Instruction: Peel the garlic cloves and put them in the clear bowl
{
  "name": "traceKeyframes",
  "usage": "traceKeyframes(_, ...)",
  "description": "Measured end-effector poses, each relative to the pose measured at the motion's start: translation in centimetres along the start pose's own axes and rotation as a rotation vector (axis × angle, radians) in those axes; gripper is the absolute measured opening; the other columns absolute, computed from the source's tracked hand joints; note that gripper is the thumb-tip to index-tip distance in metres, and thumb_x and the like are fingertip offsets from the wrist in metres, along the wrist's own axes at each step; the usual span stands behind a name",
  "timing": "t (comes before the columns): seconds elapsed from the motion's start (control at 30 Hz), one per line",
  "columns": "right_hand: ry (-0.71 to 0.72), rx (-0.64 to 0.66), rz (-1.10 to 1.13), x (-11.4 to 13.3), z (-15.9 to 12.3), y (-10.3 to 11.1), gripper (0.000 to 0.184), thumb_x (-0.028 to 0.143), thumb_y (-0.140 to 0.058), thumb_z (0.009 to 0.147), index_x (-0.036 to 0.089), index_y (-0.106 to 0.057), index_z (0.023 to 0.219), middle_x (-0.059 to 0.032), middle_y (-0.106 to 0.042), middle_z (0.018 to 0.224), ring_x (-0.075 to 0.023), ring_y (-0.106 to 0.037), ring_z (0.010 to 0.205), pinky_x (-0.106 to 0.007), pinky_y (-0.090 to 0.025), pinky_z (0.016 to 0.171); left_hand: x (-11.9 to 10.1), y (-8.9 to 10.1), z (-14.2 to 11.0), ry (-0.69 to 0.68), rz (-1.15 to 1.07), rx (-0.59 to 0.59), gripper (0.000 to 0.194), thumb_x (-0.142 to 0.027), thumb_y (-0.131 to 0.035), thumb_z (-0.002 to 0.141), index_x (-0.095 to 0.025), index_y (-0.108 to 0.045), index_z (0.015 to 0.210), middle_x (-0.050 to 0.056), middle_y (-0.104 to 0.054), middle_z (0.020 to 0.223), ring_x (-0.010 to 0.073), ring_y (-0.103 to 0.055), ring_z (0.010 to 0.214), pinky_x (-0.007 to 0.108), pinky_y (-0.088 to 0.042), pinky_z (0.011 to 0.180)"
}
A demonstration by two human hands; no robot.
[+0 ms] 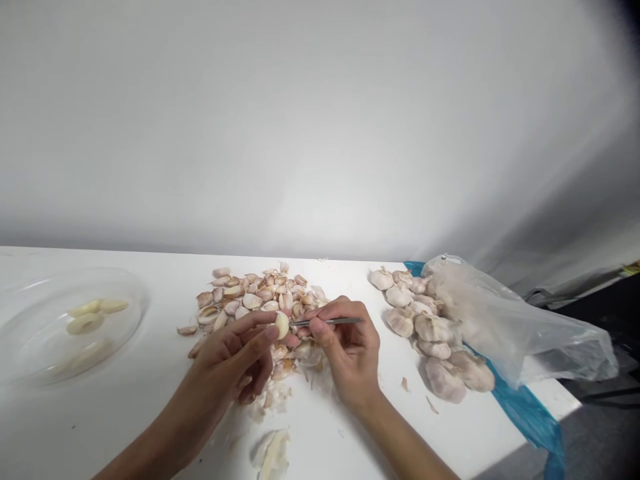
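The left hand (pixel 225 360) pinches a peeled garlic clove (pixel 282 325) between its fingertips, while the right hand (pixel 347 350) pinches a thin metal pick (pixel 327 322), its tip at the clove.

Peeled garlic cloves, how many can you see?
5. Three cloves lie clearly in the glass dish, a fourth, blurry clove lies at its near side, and a fifth clove is pinched by the left hand. Others may be hidden among the skins.

Left of the hands sits a clear glass dish (pixel 75 327) holding peeled cloves (pixel 85 317). To their right lie whole garlic bulbs (pixel 425 327) beside a plastic bag (pixel 515 320) over a blue sheet (pixel 525 413).
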State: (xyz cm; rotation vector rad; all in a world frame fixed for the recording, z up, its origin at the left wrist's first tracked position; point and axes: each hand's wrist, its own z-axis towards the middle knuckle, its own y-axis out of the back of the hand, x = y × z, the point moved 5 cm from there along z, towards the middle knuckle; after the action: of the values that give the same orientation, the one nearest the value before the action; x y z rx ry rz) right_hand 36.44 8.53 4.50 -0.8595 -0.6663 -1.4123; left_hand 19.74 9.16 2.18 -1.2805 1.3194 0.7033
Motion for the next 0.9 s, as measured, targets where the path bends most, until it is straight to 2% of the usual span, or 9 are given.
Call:
traceKeyframes(0.17, -0.040, 0.001, 0.085, 0.2, 0.2, -0.2, 0.009, 0.020, -0.068, 0.096, 0.026, -0.065, 0.100, -0.0008, -0.066, 0.092, -0.0144, -0.072, 0.075, -0.030, -0.060, 0.067, 0.2, 0.2, 0.1, 0.017, 0.007, 0.002, 0.038, -0.055, -0.071, 0.086, -0.021, -0.055, 0.083, -0.007, -0.048, 0.048, 0.0068, -0.030, 0.043, 0.022, -0.020, 0.044)
traceKeyframes(0.37, -0.039, -0.037, 0.085, 0.3, 0.5, 0.0, 0.007, 0.021, -0.070, 0.095, 0.024, -0.064, 0.096, 0.0002, -0.065, 0.091, -0.0127, -0.072, 0.068, -0.029, -0.060, 0.065, 0.4, 0.1, 0.0, 0.047, 0.010, 0.024, 0.045, -0.058, -0.070, 0.086, -0.020, -0.051, 0.071, -0.005, -0.048, 0.049, 0.0070, -0.030, 0.044, 0.024, -0.020, 0.045)
traceKeyframes(0.5, -0.035, -0.055, 0.052, 0.3, 0.6, 0.1, 0.007, 0.023, -0.070, 0.094, 0.024, -0.063, 0.095, -0.0006, -0.066, 0.090, -0.0132, -0.072, 0.068, -0.029, -0.060, 0.064, 0.4, 0.0, -0.1, 0.072, -0.014, -0.002, 0.047, -0.058, -0.072, 0.083, -0.019, -0.051, 0.068, -0.005, -0.047, 0.051, 0.0070, -0.031, 0.045, 0.024, -0.019, 0.047)
traceKeyframes(0.77, 0.018, -0.085, 0.055, 0.6, 0.9, 0.4, 0.009, 0.017, -0.069, 0.095, 0.025, -0.064, 0.097, 0.0015, -0.064, 0.090, -0.0119, -0.072, 0.070, -0.028, -0.061, 0.069, 0.8, -0.2, 0.1, 0.093, -0.018, 0.058, 0.050, -0.059, -0.069, 0.085, -0.019, -0.050, 0.063, -0.004, -0.041, 0.052, 0.0092, -0.026, 0.051, 0.026, -0.020, 0.050)
traceKeyframes(0.9, 0.028, -0.112, 0.032, 0.6, 1.0, 0.8, 0.008, 0.019, -0.069, 0.095, 0.025, -0.063, 0.097, 0.0009, -0.065, 0.091, -0.0125, -0.072, 0.071, -0.029, -0.060, 0.069, 1.1, 0.0, -0.1, 0.139, -0.074, 0.047, 0.047, -0.058, -0.074, 0.081, -0.019, -0.053, 0.067, -0.004, -0.043, 0.056, 0.0093, -0.028, 0.053, 0.024, -0.023, 0.050)
